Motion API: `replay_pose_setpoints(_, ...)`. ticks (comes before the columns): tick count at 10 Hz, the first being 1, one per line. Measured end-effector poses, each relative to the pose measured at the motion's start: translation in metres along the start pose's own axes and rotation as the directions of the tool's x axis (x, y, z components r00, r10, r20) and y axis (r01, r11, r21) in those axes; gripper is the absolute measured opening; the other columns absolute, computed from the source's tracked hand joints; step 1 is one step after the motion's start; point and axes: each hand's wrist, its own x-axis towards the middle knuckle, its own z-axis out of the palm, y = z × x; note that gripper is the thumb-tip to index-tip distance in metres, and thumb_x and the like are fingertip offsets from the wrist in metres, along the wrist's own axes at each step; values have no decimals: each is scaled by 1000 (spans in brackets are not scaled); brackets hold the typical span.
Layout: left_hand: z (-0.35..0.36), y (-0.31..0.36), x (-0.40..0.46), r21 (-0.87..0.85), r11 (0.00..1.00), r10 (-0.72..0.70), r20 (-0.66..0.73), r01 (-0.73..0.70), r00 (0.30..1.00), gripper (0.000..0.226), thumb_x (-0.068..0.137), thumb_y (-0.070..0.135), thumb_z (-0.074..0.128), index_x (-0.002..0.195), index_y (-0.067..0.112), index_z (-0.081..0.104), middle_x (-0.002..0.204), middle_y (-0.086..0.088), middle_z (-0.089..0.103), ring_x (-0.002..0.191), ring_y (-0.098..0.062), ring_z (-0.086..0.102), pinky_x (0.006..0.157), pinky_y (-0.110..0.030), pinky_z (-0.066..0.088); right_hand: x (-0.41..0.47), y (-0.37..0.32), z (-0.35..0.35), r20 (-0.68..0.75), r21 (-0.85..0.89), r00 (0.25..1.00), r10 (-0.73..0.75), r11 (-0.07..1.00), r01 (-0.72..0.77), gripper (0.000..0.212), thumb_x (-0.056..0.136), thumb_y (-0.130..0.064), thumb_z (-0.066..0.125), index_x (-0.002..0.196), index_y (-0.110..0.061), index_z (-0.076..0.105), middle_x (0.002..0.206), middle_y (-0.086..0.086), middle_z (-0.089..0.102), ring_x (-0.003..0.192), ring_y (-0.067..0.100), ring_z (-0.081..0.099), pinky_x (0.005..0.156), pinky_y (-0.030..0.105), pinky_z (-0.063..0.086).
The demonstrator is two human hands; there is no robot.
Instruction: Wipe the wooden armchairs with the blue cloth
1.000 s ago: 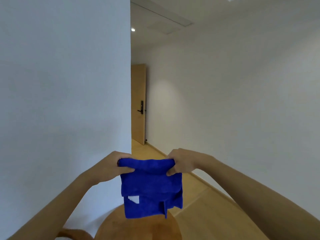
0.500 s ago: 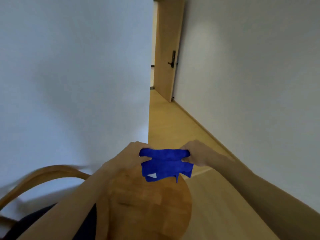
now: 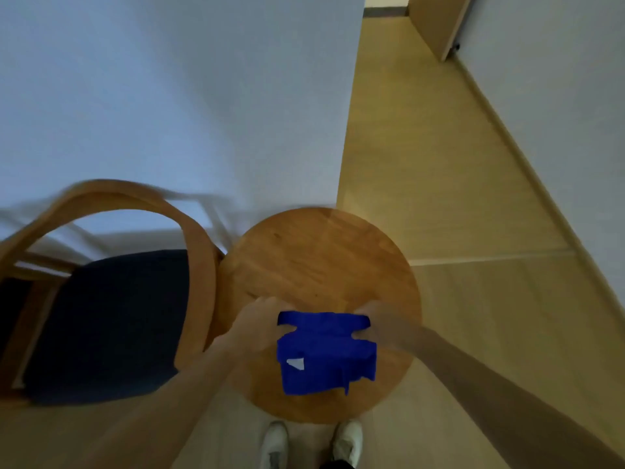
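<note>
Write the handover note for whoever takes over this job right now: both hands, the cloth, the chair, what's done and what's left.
Left hand: pinches the top left edge of the folded blue cloth.
Right hand: pinches the top right edge of the same cloth.
The cloth hangs between the hands above the round wooden side table; whether it touches the tabletop cannot be told.
The wooden armchair with the dark seat cushion stands just to the left of the table, against the white wall.
Done: cloth in hand, folded.
Left: all the wiping. The cloth is not on the chair's wood; only one armchair is in view.
</note>
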Motion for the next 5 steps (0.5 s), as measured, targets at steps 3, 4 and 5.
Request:
replay_pose_setpoints(3,138,-60,-5,292,935,-285,289,200,914,45,103,29,35,147,22,33,150,-3,38,133,-20,42,108,-32,35,50,45,148,31,-279,980,194,944,-178,61,97,-23,45,154,-26,24,165,2,9,151,22,9,120,45,13)
replay_pose_setpoints(4,128,-60,-24,253,944,-266,206,211,942,46,100,31,39,145,25,34,140,0,48,122,-18,52,100,-30,42,25,39,140,13,-255,981,195,949,-186,51,97,-26,43,147,-26,33,162,0,18,148,18,19,117,40,20)
replay_pose_setpoints(5,98,-51,-33,274,950,-170,60,147,984,43,98,28,40,141,27,40,129,4,57,110,-16,58,90,-26,45,-2,15,110,-29,-275,988,153,949,-155,52,99,-26,46,149,-23,32,158,-2,27,145,16,26,115,33,25)
